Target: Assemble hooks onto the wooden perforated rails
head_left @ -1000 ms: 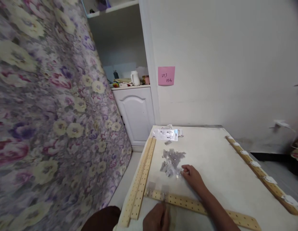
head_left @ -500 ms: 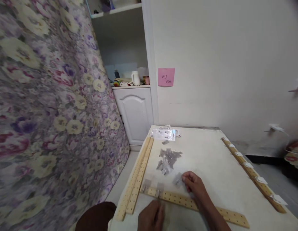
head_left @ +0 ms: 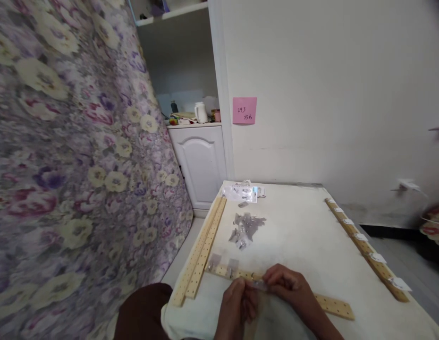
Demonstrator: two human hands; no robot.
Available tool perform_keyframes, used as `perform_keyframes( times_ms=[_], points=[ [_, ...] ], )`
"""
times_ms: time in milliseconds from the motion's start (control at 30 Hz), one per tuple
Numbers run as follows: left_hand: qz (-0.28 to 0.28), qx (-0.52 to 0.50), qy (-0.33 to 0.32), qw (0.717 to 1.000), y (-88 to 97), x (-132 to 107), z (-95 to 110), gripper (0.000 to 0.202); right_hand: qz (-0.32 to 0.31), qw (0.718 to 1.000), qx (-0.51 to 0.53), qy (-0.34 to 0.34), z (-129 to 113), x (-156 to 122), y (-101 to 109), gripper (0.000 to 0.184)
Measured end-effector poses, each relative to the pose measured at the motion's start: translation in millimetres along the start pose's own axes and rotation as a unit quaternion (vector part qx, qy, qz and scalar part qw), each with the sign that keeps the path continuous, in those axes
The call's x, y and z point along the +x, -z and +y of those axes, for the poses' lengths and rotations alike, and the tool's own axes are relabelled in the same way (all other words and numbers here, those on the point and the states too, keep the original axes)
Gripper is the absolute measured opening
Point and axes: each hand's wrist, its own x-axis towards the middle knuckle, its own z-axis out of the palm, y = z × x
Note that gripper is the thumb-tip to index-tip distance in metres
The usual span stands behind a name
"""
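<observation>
Clear plastic packet (head_left: 259, 284) pinched between fingers of left hand (head_left: 237, 307) and right hand (head_left: 289, 288), over wooden strip (head_left: 333, 306).

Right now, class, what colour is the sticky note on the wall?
The sticky note is pink, with dark handwriting; the head view shows it best.

The left hand (head_left: 236, 306) and the right hand (head_left: 289, 287) meet at the near edge of the white table (head_left: 311, 222). They pinch one small clear bag (head_left: 259, 284) between them, just over a wooden strip with holes (head_left: 334, 307). A pile of little bags (head_left: 246, 225) lies toward the left edge, beside two long strips (head_left: 202, 248).
</observation>
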Motion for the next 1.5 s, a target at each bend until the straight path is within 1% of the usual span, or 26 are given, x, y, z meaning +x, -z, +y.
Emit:
perform_keyframes(
  times_ms=[67,133,267,367,500,600,700,800,900,967,1067,1167,1200,1267,1333,1400,1433,1500],
  points=[
    [-0.007,0.014,-0.01,1.0,0.6,1.0,1.3,0.044,-0.025,0.999,-0.025,0.011,-2.8,-3.4,0.2,0.015],
    [-0.017,0.028,-0.012,0.999,1.4,1.2,2.3,0.043,-0.039,0.998,-0.051,0.007,-4.0,-5.5,1.1,0.013],
    [-0.027,0.023,0.02,0.999,1.2,-0.8,3.2,0.04,-0.038,0.995,-0.084,-0.025,-3.4,-8.1,4.6,0.011],
    [-0.021,0.004,0.038,0.999,-0.7,-3.4,2.8,0.036,-0.035,0.996,-0.069,-0.042,0.6,-9.8,7.4,0.018],
    [0.008,-0.006,0.05,0.999,-4.4,-5.6,1.4,0.033,0.003,0.995,-0.049,-0.09,10.4,-11.1,6.8,0.037],
    [0.024,-0.011,0.057,0.998,-6.2,-5.7,-1.0,0.032,0.039,0.991,-0.045,-0.117,17.8,-10.9,0.9,0.044],
    [0.019,-0.016,0.054,0.998,-6.4,-5.3,-6.0,0.032,0.058,0.99,-0.058,-0.112,22.5,-9.0,-5.8,0.039],
    [0.005,-0.015,0.053,0.998,-6.5,-4.8,-13.2,0.032,0.067,0.987,-0.115,-0.091,22.8,-4.5,-9.2,0.028],
    [-0.007,0.004,0.05,0.999,-7.5,-3.9,-19.9,0.033,0.06,0.98,-0.18,-0.063,19.9,4.0,-9.5,0.024],
    [-0.013,0.033,0.044,0.998,-7.1,-3.2,-22.4,0.033,0.047,0.978,-0.196,-0.053,18.0,11.9,-9.2,0.023],
    [-0.03,0.082,0.04,0.995,-2.0,-2.8,-22.5,0.032,0.01,0.982,-0.178,-0.06,17.9,26.4,-7.8,0.023],
    [-0.054,0.138,0.025,0.989,8.5,-4.0,-20.2,0.024,-0.025,0.985,-0.159,-0.066,22.1,41.1,-5.8,0.023],
    [-0.051,0.169,0.013,0.984,12.2,-4.6,-19.4,0.02,-0.033,0.985,-0.159,-0.065,24.3,45.4,-5.5,0.023],
    [-0.019,0.257,-0.038,0.965,18.8,-6.1,-18.3,0.014,-0.047,0.984,-0.161,-0.063,29.2,52.4,-5.6,0.023],
    [0.028,0.353,-0.111,0.929,22.9,-7.7,-17.8,0.013,-0.063,0.983,-0.159,-0.063,33.8,57.3,-6.7,0.023],
    [0.058,0.42,-0.165,0.89,24.6,-9.1,-17.0,0.014,-0.073,0.982,-0.159,-0.066,37.1,60.2,-8.4,0.022],
    [0.064,0.439,-0.178,0.878,24.7,-9.7,-16.1,0.014,-0.076,0.982,-0.16,-0.067,38.1,61.0,-9.1,0.021],
    [0.057,0.463,-0.184,0.865,24.2,-10.3,-12.8,0.014,-0.076,0.981,-0.166,-0.067,39.2,61.9,-9.9,0.021]
  ],
)
